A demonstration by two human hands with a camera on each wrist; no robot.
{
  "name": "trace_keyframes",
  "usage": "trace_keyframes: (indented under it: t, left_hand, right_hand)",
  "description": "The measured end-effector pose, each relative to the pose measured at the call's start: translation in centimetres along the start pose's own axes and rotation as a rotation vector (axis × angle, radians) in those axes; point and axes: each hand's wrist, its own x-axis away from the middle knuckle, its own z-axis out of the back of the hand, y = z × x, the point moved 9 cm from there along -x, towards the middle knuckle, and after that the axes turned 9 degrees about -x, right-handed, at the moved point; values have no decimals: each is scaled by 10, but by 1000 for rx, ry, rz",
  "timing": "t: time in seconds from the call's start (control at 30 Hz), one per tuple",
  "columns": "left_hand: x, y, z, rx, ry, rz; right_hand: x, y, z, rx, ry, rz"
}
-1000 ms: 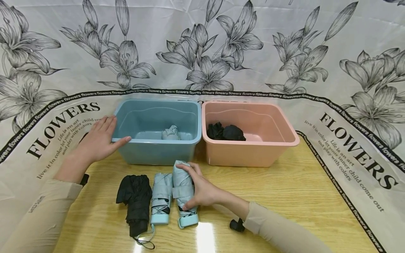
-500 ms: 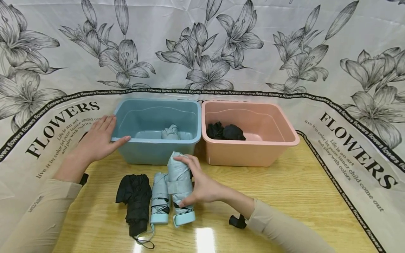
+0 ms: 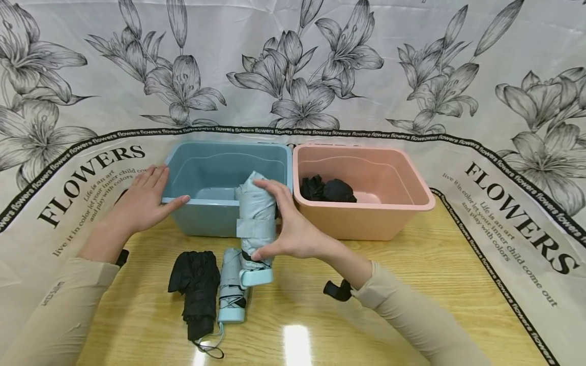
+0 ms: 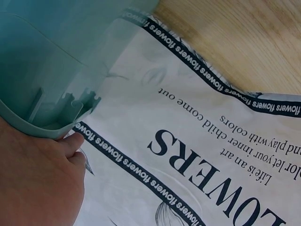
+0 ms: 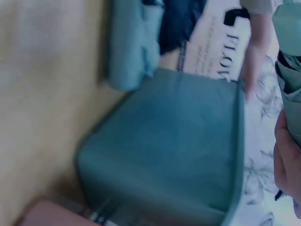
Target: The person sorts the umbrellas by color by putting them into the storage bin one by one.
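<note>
My right hand [image 3: 295, 229] grips a folded light-blue umbrella [image 3: 257, 208] between thumb and fingers, raised in front of the blue bin [image 3: 220, 218]. Its top overlaps the bin's front rim in the head view. The right wrist view shows the same umbrella [image 5: 292, 80] at the right edge, held by the fingers [image 5: 288, 150]. My left hand [image 3: 142, 201] rests on the bin's left rim, fingers straight, thumb over the front corner. On the table lie another light-blue umbrella [image 3: 232, 295] and a black umbrella [image 3: 197, 290], side by side.
A pink bin [image 3: 361, 223] stands right beside the blue one, with black folded bundles [image 3: 338, 191] inside. Behind both hangs a white cloth [image 3: 201, 91] printed with flowers. The table [image 3: 412, 290] is pale wood; a looped cord [image 3: 210, 348] lies near its front.
My right hand has lifted the light-blue umbrella off the table, up and slightly left toward the blue bin. The left hand has stayed on the rim.
</note>
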Motion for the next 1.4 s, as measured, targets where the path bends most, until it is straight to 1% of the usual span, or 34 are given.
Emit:
trace_keyframes:
  t: [0.17,0.3,0.37,0.5,0.57,0.7,0.87,0.97,1.07,1.27,1.4]
  left_hand:
    - [0,-1,-1,-7,-5,1]
    - [1,-1,-1,-5,-2,8]
    - [1,-1,-1,-3,5,11]
    - [2,-1,-1,2,8,12]
    - [2,-1,-1,6,7,11]
    - [3,-2,-3,4,2,14]
    - [2,-4,-3,1,1,15]
    - [1,-5,-3,6,-2,16]
    - [0,-5,-3,0,-3,17]
    - [-1,-3,-1,-8,-1,16]
    - [-2,-3,-1,-9,-19,16]
  right_hand:
    - [-27,-12,18,-157,60,2]
    - [-50,-14,34,-154,116,8]
    - [-61,-12,42,-113,151,-2]
    - [-82,1,54,-53,233,-72]
    - [-92,9,59,-43,266,-107]
    - [-113,28,64,-64,316,-166]
    - [-136,55,65,-76,364,-231]
    - [-146,70,63,-73,376,-289]
    - [-155,82,59,-65,369,-339]
    - [-169,100,50,-50,354,-404]
    - [-173,112,41,-53,312,-465]
